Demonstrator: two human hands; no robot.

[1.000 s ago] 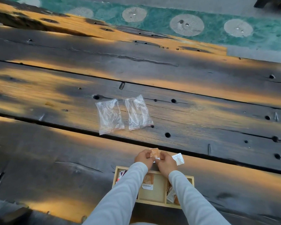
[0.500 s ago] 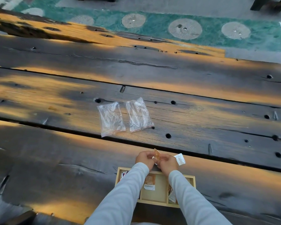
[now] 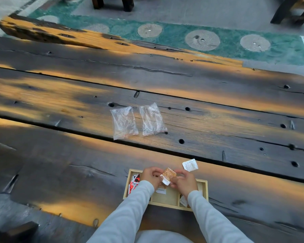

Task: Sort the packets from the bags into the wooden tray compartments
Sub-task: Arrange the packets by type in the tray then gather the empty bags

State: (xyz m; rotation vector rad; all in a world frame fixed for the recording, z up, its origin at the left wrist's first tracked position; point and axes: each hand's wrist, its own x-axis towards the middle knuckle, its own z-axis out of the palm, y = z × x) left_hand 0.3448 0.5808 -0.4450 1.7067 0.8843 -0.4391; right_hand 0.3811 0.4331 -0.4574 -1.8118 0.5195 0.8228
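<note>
Both hands hold one orange-and-white packet [image 3: 168,176] above the wooden tray [image 3: 204,188] near the table's front edge. My left hand [image 3: 150,176] pinches its left side and my right hand [image 3: 183,182] pinches its right side. The tray's left compartment holds red-and-white packets [image 3: 134,183]. An orange packet lies in the middle compartment, partly hidden by my hands. Pale packets [image 3: 183,201] sit in the right compartment. A white packet [image 3: 190,165] lies on the table just beyond the tray. Two clear plastic bags [image 3: 124,122] [image 3: 152,119] lie flat, side by side, farther out.
The table is dark weathered planks [image 3: 60,169] with holes and gaps between boards. Beyond its far edge is a green floor mat [image 3: 165,41] with round patterns. Dark furniture legs [image 3: 288,13] stand at the top right and top centre.
My hands moved back over the tray with the orange packet, which turned flatter toward me. The white packet now lies uncovered on the table beyond the tray.
</note>
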